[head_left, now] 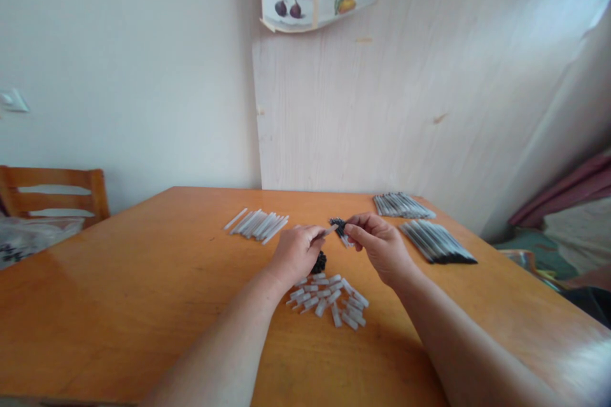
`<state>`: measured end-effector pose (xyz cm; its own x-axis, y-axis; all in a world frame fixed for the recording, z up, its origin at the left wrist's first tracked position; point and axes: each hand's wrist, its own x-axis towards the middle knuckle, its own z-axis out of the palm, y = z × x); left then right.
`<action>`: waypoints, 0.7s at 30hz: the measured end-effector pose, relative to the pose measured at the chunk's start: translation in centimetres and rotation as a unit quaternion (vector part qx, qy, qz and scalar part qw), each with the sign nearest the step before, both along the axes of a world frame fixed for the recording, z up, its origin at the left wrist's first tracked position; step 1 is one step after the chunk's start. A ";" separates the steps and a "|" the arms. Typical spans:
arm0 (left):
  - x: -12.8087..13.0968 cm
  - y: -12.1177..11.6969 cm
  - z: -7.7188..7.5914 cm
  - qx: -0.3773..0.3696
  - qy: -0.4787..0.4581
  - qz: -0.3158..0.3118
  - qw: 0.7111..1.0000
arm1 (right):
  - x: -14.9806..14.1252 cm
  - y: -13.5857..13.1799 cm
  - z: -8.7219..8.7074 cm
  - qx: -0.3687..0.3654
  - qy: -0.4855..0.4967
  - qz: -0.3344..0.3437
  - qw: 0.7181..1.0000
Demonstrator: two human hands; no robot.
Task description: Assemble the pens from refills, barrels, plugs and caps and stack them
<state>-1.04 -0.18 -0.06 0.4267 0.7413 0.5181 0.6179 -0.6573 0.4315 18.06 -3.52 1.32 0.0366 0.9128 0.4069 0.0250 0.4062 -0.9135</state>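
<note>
Across the desk (143, 318), two stacks of pen-like sticks (436, 241) look finished; pale tubes (260, 226) and plugs (352, 315) remain loose. The left hand (298, 251) pinches another tube (331, 230); the right hand (379, 245) pinches something unclear.

A broad orange-brown wooden table (128, 305) here, and look: whitish sticks (260, 225) lie left of centre, black bits (319, 262) heap mid-table, short whitish pieces (334, 296) scatter nearer, slim dark parts (337, 224) sit beyond, two grey-and-black rows (436, 241) line the right.
</note>
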 end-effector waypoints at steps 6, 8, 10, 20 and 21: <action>0.2 -0.2 0.0 -0.001 0.006 0.001 1.000 | 0.0 0.1 -0.3 0.002 -0.037 -0.023 0.999; 0.2 -0.2 -0.1 -0.004 0.004 -0.002 1.000 | -0.1 0.1 -0.3 0.003 -0.052 -0.029 0.998; 0.1 -0.2 -0.1 -0.006 0.003 -0.003 1.000 | -0.2 0.0 -0.3 0.002 -0.060 -0.030 0.998; 0.0 -0.4 0.0 -0.004 0.030 -0.002 1.000 | -0.6 -0.3 0.3 -0.003 -0.072 -0.034 0.997; 0.0 -0.4 0.0 -0.002 0.031 0.000 1.000 | -0.5 -0.3 0.3 -0.002 -0.078 -0.037 0.996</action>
<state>-1.01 -0.54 -0.02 0.4588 0.7432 0.4870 0.6432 -0.6559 0.3951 17.53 -3.79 1.61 0.0399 0.9112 0.4100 0.1953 0.3953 -0.8976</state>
